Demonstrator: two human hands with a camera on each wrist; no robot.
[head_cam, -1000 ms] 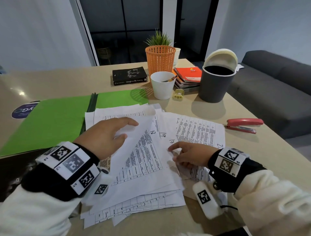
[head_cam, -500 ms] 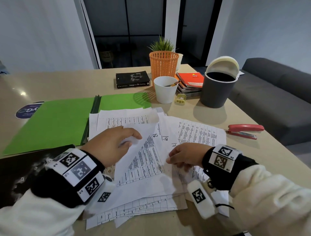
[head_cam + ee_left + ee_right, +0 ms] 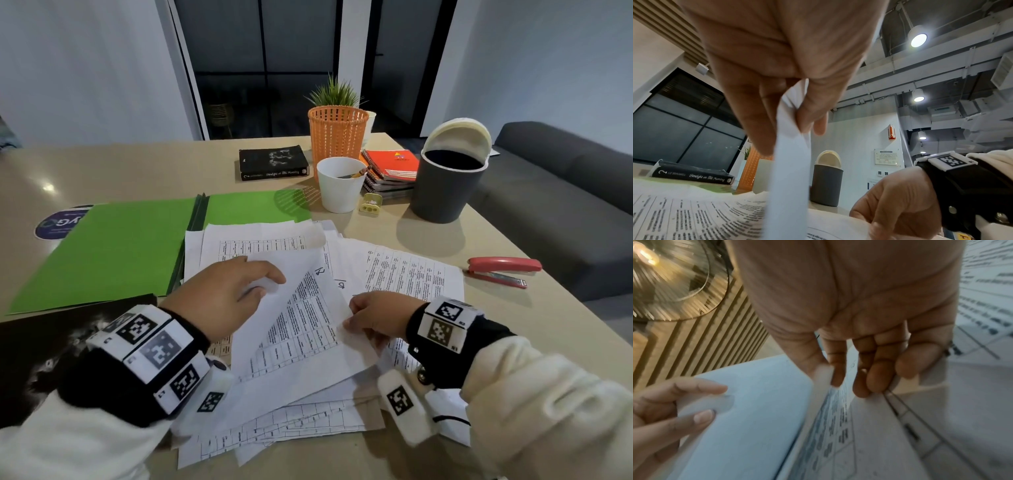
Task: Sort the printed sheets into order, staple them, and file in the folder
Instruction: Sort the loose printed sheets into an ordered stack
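Note:
A loose pile of printed sheets (image 3: 308, 370) covers the near middle of the table, some with handwritten numbers at their corners. My left hand (image 3: 226, 294) pinches the upper edge of a lifted, curling top sheet (image 3: 287, 270); the left wrist view shows that sheet (image 3: 791, 162) between thumb and fingers. My right hand (image 3: 376, 315) pinches the right edge of a sheet (image 3: 824, 374) between thumb and forefinger, its other fingers curled over the pile. The open green folder (image 3: 113, 250) lies at the left, partly under the sheets. The red stapler (image 3: 503, 270) sits at the right.
Behind the pile stand a white cup (image 3: 339, 185), an orange mesh basket (image 3: 337, 137), a grey bin with a swing lid (image 3: 445, 181), spiral notebooks (image 3: 390, 171), a black book (image 3: 272, 162) and a small yellow sharpener (image 3: 370, 204). A grey sofa (image 3: 565, 192) runs past the table's right edge.
My left hand has raised and curled the top sheet further toward me. My right hand has closed from a light touch into a pinch on a sheet's right edge.

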